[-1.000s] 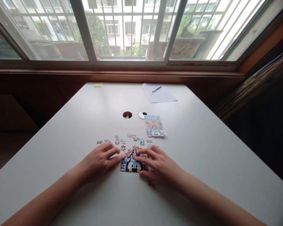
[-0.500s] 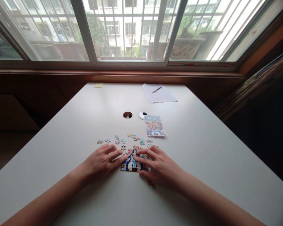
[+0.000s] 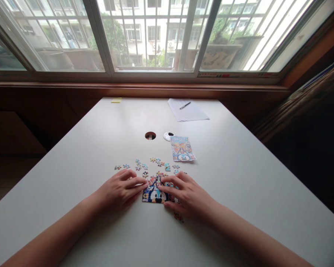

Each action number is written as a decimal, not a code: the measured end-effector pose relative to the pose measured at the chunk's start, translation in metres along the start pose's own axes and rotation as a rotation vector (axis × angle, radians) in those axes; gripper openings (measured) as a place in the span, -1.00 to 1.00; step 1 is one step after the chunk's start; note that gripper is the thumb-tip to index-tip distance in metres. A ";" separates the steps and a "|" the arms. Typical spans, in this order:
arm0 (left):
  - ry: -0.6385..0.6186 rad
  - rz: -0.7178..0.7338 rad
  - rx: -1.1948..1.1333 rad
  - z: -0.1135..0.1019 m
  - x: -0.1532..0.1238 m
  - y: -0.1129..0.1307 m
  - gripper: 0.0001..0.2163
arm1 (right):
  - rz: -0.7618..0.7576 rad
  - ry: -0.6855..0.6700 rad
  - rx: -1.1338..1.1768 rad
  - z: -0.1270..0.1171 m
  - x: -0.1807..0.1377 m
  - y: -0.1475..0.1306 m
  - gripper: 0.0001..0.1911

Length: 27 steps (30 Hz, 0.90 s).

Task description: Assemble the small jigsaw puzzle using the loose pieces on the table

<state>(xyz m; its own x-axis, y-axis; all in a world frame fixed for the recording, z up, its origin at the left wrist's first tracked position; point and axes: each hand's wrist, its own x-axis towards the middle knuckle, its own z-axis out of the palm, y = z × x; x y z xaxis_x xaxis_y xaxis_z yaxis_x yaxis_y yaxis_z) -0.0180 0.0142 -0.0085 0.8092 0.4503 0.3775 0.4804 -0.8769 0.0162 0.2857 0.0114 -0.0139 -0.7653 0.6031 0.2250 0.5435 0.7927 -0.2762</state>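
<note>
A partly assembled jigsaw puzzle (image 3: 157, 194) with a blue cartoon dog face lies on the white table. At its left edge is my left hand (image 3: 124, 188), its fingers stretched towards the puzzle and their tips by the border; no piece shows in them. My right hand (image 3: 185, 191) rests over the puzzle's right side with fingers spread, the fingertips on its surface and the thumb at the lower edge. Loose puzzle pieces (image 3: 153, 160) lie beyond the puzzle. More pieces (image 3: 178, 218) sit below my right hand, which partly covers others.
A picture sheet (image 3: 183, 149) with the puzzle's design lies behind the pieces, overlapping a round metal cover (image 3: 168, 136). Left of it is a round hole (image 3: 150, 136) in the table (image 3: 80, 155). Farther back are paper sheets (image 3: 193, 114), a pen (image 3: 185, 105) and a yellow note (image 3: 116, 100).
My left hand's fingertips have drawn back slightly left, from on the puzzle to its left border, and lie closer together. My right hand stays in nearly the same place.
</note>
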 end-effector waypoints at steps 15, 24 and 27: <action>0.012 -0.042 -0.033 -0.003 0.003 0.001 -0.74 | -0.007 0.019 0.002 0.000 0.001 -0.001 -0.60; 0.232 -0.182 -0.024 -0.011 -0.014 -0.015 -0.78 | -0.031 0.045 -0.004 0.003 -0.001 0.002 -0.57; 0.206 -0.179 -0.010 -0.011 -0.016 -0.015 -0.76 | -0.035 0.040 -0.015 0.002 -0.001 0.002 -0.56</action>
<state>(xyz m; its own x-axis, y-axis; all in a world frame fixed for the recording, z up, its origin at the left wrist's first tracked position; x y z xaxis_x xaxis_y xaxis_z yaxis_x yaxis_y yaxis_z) -0.0421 0.0187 -0.0050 0.6256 0.5551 0.5482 0.6051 -0.7888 0.1083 0.2870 0.0120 -0.0169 -0.7697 0.5776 0.2720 0.5220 0.8146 -0.2530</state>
